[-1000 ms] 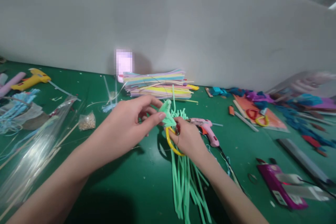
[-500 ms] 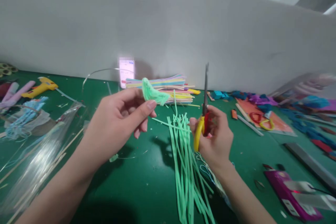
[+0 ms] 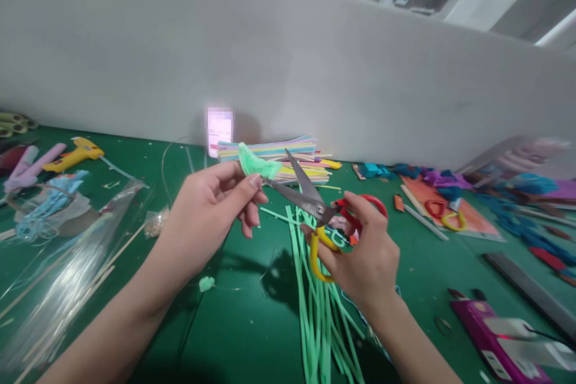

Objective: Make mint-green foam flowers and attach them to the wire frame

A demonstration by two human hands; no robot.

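Between the thumb and fingers of my left hand is a small fuzzy green piece, curved like a leaf and apparently made of pipe cleaner. My right hand grips scissors by their red and yellow handles. Their blades are spread apart, pointing left, with the lower tip close to the green piece; whether it touches cannot be made out. Under my right hand lies a bundle of green pipe cleaners. A small green tuft on a thin wire rests on the table below my left hand.
A lit phone leans against the wall behind pastel pipe cleaners. At left are a yellow glue gun and clear plastic wrapping. At right lie red-and-yellow scissors, a grey bar and a purple power strip.
The scissors have swung from upright and closed to spread blades, tilted left toward the green piece. My left hand keeps its hold. The camera view has shifted slightly.
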